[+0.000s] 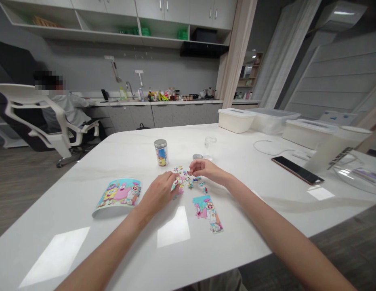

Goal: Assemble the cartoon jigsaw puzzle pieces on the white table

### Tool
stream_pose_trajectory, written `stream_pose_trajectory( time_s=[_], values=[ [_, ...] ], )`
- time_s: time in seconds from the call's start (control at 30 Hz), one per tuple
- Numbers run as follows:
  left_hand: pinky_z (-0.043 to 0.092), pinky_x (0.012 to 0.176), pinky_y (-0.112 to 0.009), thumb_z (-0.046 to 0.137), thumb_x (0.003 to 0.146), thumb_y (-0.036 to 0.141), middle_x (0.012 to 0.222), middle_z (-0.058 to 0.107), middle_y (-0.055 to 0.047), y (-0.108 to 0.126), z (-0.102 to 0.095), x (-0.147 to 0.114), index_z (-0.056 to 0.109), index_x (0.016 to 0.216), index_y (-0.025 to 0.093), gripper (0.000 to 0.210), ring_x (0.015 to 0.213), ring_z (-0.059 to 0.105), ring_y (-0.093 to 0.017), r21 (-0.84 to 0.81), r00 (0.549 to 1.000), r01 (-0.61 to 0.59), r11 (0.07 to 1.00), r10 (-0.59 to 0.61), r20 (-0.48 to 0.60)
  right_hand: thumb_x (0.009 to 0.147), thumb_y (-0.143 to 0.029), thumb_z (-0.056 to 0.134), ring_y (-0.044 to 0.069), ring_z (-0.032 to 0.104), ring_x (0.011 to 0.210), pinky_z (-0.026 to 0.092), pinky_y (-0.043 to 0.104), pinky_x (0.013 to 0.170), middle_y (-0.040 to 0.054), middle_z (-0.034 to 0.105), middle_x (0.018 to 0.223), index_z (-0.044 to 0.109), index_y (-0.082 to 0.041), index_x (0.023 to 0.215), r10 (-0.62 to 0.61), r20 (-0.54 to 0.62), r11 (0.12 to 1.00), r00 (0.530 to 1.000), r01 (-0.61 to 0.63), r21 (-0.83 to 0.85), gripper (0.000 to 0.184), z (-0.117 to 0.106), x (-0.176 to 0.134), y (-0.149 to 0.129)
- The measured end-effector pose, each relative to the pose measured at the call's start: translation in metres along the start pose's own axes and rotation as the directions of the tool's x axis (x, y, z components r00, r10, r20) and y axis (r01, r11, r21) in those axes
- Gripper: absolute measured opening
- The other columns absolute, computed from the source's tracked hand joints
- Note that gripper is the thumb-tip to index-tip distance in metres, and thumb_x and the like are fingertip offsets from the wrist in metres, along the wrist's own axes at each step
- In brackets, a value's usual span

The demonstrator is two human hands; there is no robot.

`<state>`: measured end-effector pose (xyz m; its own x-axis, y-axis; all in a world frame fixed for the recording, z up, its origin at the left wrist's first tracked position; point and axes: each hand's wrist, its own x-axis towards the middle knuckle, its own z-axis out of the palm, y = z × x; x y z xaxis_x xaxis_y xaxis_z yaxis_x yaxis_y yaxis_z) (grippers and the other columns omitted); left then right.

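Well, from far off I look through the head view. The left hand [159,188] bends over loose puzzle pieces [190,186], thumb apart from fingers. The right hand [206,169] curls at their far right side; I can't tell if it pinches one. The joined puzzle part [212,212] lies nearer, on the table [242,149]. I think the right arm [254,210] could break it by swinging left, and a quick push could scatter the loose pieces.
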<state>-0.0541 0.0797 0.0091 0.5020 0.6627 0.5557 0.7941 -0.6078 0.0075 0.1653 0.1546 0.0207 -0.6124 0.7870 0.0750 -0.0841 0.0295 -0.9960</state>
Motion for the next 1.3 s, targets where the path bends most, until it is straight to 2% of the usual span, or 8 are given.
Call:
stream_pose_trajectory(
  time_s=[0.17,0.37,0.57,0.77,0.87,0.97,1.03,1.3],
  values=[
    [0.051,0.073,-0.035,0.049,0.092,0.023,0.095,0.061,-0.007,0.0,0.007,0.0,0.05,0.108,0.017,0.018,0.086,0.061,-0.021,-0.014,1.0,-0.019,1.0,0.019,0.023,0.066,-0.012,0.071,0.013,0.063,0.076,0.049,0.029,0.076,0.0024,0.068,0.079,0.06,-0.016,0.087,0.009,0.154,0.999,0.988,-0.002,-0.043,0.024,0.011,-0.001,0.001],
    [0.049,0.07,-0.033,0.045,0.094,0.025,0.091,0.061,-0.006,0.009,0.005,0.003,0.052,0.101,0.017,0.012,0.082,0.06,-0.019,-0.093,0.999,-0.042,0.995,0.045,0.029,0.067,-0.014,0.075,0.012,0.063,0.076,0.049,0.027,0.073,-0.0004,0.063,0.083,0.054,-0.017,0.082,-0.024,0.195,0.998,0.981,0.034,-0.049,0.026,0.02,-0.007,-0.004],
    [0.048,0.073,-0.034,0.041,0.095,0.024,0.092,0.061,-0.007,0.012,0.001,0.002,0.054,0.101,0.018,0.015,0.084,0.059,-0.02,-0.119,0.998,-0.001,0.993,0.009,0.064,0.068,-0.022,0.076,0.012,0.063,0.074,0.049,0.028,0.072,-0.0004,0.061,0.086,0.054,-0.019,0.085,-0.025,0.149,0.994,0.988,0.041,-0.105,0.028,0.017,-0.006,-0.005],
    [0.047,0.079,-0.034,0.043,0.093,0.017,0.1,0.06,-0.009,-0.006,0.007,-0.001,0.058,0.105,0.018,0.02,0.089,0.058,-0.02,-0.092,0.992,0.033,0.995,-0.022,0.121,0.076,-0.034,0.066,0.012,0.061,0.066,0.046,0.026,0.061,0.0007,0.061,0.08,0.055,-0.018,0.088,0.015,-0.026,0.969,1.0,-0.02,-0.248,0.022,-0.005,0.003,0.004],
    [0.046,0.077,-0.031,0.042,0.091,0.012,0.096,0.059,-0.008,-0.012,0.007,-0.002,0.062,0.097,0.017,0.022,0.087,0.058,-0.019,-0.069,0.974,0.002,0.998,0.014,0.228,0.079,-0.029,0.058,0.014,0.06,0.064,0.045,0.028,0.061,0.0025,0.062,0.078,0.057,-0.017,0.087,0.031,-0.024,0.874,0.999,-0.038,-0.485,0.014,-0.021,0.002,0.008],
    [0.044,0.074,-0.03,0.041,0.089,0.008,0.09,0.059,-0.007,-0.014,0.005,-0.002,0.064,0.091,0.017,0.025,0.083,0.057,-0.018,-0.042,0.953,-0.016,0.999,0.028,0.301,0.078,-0.02,0.054,0.017,0.059,0.068,0.043,0.029,0.065,0.0046,0.064,0.074,0.063,-0.016,0.083,0.027,0.03,0.542,0.999,0.011,-0.84,0.011,-0.032,-0.003,0.006],
    [0.044,0.074,-0.031,0.04,0.09,0.008,0.091,0.059,-0.007,-0.013,0.005,-0.001,0.064,0.091,0.017,0.025,0.083,0.057,-0.019,-0.046,0.957,0.002,0.999,0.011,0.291,0.079,-0.017,0.051,0.018,0.059,0.071,0.042,0.029,0.066,0.0069,0.066,0.079,0.066,-0.015,0.085,0.035,0.03,0.402,0.999,0.013,-0.915,0.016,-0.035,-0.007,0.001],
    [0.045,0.076,-0.029,0.041,0.091,0.016,0.09,0.063,-0.004,-0.003,0.0,0.003,0.057,0.091,0.019,0.016,0.082,0.058,-0.016,-0.321,0.964,0.19,0.928,-0.114,0.24,0.072,-0.031,0.066,0.015,0.056,0.067,0.04,0.025,0.058,0.0029,0.065,0.075,0.063,-0.019,0.077,0.219,0.155,0.479,0.963,0.032,-0.877,0.014,-0.028,-0.017,-0.012]
  ],
)
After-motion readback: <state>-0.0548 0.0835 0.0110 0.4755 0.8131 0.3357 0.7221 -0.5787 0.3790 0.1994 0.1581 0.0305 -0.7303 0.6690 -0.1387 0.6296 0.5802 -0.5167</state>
